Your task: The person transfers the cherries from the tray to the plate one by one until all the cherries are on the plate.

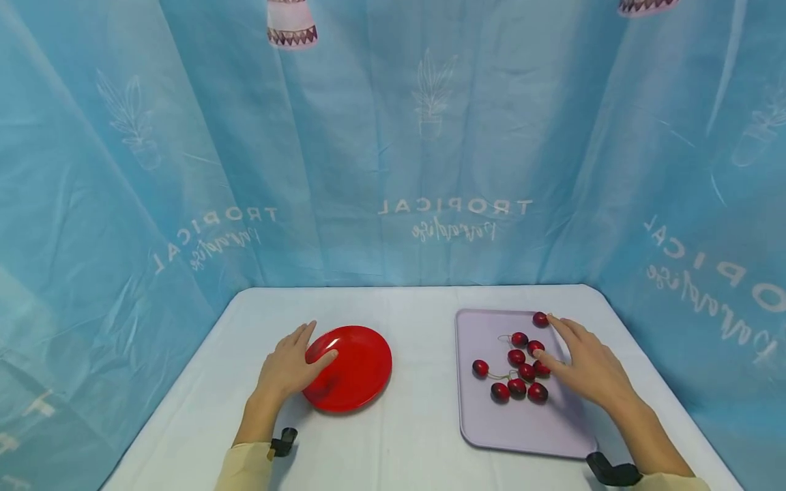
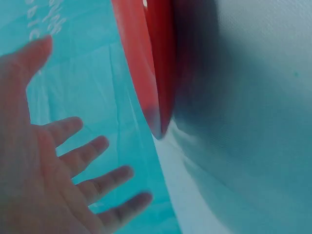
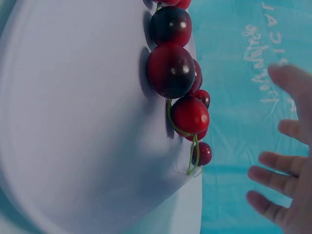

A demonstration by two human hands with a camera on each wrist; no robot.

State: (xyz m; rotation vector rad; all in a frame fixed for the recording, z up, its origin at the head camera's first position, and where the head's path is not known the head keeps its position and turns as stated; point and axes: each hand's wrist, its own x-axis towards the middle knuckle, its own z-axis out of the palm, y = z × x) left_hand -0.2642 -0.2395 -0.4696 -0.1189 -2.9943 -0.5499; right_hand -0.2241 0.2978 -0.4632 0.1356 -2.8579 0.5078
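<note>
Cherries [image 1: 517, 388] clustered on lilac tray [image 1: 503, 428], right side of surface [image 1: 424, 436]; raised rim probably stops rolling. Right hand [image 1: 589, 372] hovers beside them, grip spread, holding nothing. Left hand [image 1: 285, 370] likewise ungrasping, by red plate's [image 1: 362, 361] left edge.

Head view's up high, facing forward-down, sharing the red plate [image 1: 356, 368] with the close-in left-wrist view, the lilac tray [image 1: 510, 429] with the right!

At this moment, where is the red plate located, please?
In the head view, the red plate lies on the white table, left of the lilac tray with the cherries; the left hand is by the plate's left edge.
</note>
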